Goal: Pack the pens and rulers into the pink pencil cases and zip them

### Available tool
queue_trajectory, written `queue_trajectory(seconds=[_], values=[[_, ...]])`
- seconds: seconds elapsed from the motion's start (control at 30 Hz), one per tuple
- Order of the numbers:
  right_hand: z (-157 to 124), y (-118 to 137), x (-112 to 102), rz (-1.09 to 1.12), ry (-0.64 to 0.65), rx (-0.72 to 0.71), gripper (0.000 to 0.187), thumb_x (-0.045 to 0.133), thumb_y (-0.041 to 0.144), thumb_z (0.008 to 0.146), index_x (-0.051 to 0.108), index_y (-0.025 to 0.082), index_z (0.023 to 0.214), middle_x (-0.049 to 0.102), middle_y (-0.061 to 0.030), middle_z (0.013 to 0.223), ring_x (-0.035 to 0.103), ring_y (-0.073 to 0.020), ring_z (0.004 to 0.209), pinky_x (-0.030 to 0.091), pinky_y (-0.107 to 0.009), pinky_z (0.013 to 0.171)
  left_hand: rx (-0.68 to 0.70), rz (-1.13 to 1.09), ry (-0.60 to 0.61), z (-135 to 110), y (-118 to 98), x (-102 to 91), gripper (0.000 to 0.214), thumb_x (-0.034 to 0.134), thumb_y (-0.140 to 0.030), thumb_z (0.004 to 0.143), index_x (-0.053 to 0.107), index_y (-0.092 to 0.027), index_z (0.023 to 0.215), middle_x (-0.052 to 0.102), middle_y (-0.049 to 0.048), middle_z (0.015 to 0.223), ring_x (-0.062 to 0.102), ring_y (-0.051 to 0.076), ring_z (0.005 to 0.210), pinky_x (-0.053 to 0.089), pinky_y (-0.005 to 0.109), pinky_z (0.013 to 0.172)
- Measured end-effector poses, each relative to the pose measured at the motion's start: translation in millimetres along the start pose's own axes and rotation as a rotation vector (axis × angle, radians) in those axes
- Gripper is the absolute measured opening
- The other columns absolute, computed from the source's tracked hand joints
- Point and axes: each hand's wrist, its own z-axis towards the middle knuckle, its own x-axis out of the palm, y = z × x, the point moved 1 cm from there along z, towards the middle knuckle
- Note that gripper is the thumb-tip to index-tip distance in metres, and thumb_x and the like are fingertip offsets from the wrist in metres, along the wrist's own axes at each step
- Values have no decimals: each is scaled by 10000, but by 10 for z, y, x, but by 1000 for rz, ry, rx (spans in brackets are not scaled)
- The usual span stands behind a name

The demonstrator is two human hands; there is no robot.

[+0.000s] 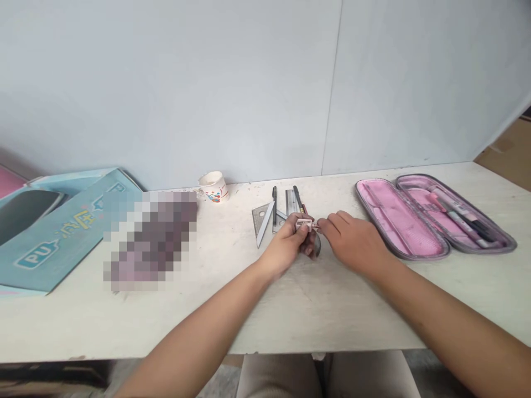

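Reaching forward over the pale, white-topped counter point(257, 309), angling both forearms inward to meet near the middle. Gripping a small, pinkish-white rectangular block resembling a sharpener point(304, 222) between the thumb and fingers of the left hand point(290, 236), nearer than the clear plastic set square point(260, 221) and slim black pen point(274, 200). Showing the back of the right hand point(352, 236), bending its fingers leftward and pinching a thin stick, too small to identify point(316, 226), at the block's right end. Passing the right forearm just in front of the open, pink-lined, grey-edged case point(423, 232).
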Motion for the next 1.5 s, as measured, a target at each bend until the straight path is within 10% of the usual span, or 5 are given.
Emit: queue_trajectory(seconds=[0.37, 0.67, 0.97, 1.23, 1.5], values=[[51, -109, 44, 1221, 583, 553, 347, 338, 467, 839, 388, 199, 624, 241, 80, 476, 184, -69, 412, 165, -227, 440, 29, 315, 136, -26, 42, 19, 125, 390, -307, 880, 343, -212, 946, 434, -67, 614, 363, 53, 451, 354, 186, 437], [80, 36, 1, 184, 92, 158, 186, 365, 185, 834, 550, 163, 826, 575, -81, 773, 468, -165, 688, 195, -278, 526, -89, -86, -43, 65, -3, 13, 120, 457, -259, 846, 359, -210, 897, 359, -78, 603, 292, 25, 410, 297, 157, 416], [125, -197, 61, 1192, 635, 507, 319, 310, 417, 861, 419, 196, 658, 240, 78, 473, 180, -75, 415, 168, -231, 445, -34, 213, 86, 67, 37, 34, 109, 429, -269, 868, 338, -222, 905, 377, -85, 590, 339, 44, 425, 328, 170, 417], [110, 0, 9, 154, 113, 96, 190, 359, 171, 831, 539, 174, 893, 579, -76, 808, 471, -165, 715, 203, -268, 525, -81, -44, -47, 93, -28, -9, 175, 505, -292, 824, 354, -213, 866, 357, -79, 610, 293, 21, 407, 280, 146, 406], [129, -116, 64, 1197, 471, 483, 312, 298, 381, 866, 429, 191, 656, 305, 69, 471, 269, -79, 420, 216, -223, 458, 12, 296, 97, 81, 2, -31, 142, 432, -318, 866, 351, -221, 931, 410, -75, 613, 346, 41, 421, 328, 164, 401]])
